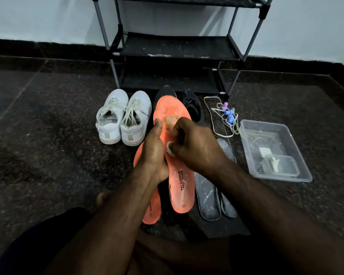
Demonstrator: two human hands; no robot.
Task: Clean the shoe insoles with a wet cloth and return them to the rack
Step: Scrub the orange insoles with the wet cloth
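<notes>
at frame centre, the left hand [154, 153] grips the long orange foam insole [179, 187] by its edge; the right hand [195, 147] pinches a small pale wet cloth [170, 123] against it.

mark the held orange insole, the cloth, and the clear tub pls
held orange insole [180, 187]: head view, on its heel half near the printed logo.
cloth [170, 121]: head view, on the pale wad showing above the right hand's fingers.
clear tub [304, 172]: head view, on its near right rim.
</notes>
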